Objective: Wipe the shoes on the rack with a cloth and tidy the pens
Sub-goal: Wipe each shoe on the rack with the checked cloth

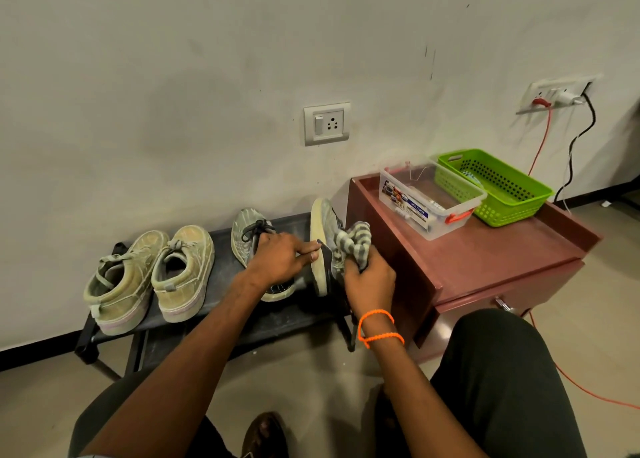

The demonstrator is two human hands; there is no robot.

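Grey shoe (325, 235) is tipped on its side on the rack (221, 246), sole facing left, at the rack's right end next to the maroon worktop (502, 249). It is steadied by the left hand (280, 260): thumb & forefinger pinched on the sole edge, other fingers curled. The striped cloth (356, 241) is bunched in the right hand (367, 284), fingers closed round it, and pressed against the upper.

Step in hand, as judged: wiping this shoe's side. To be done well, the sole should be kept pinned so the shoe can't roll, the cloth drawn heel-to-toe w/ firm strokes, a clean fold turned out once soiled, and the seam above the sole worked too. Its partner (247, 235) lies under the left wrist; the tan pair (156, 277) sits at the rack's left end, state of wiping can't be told.

Pens: prob. inside the clear box (426, 201) beside the green basket (498, 187) on the worktop; not clearly made out.
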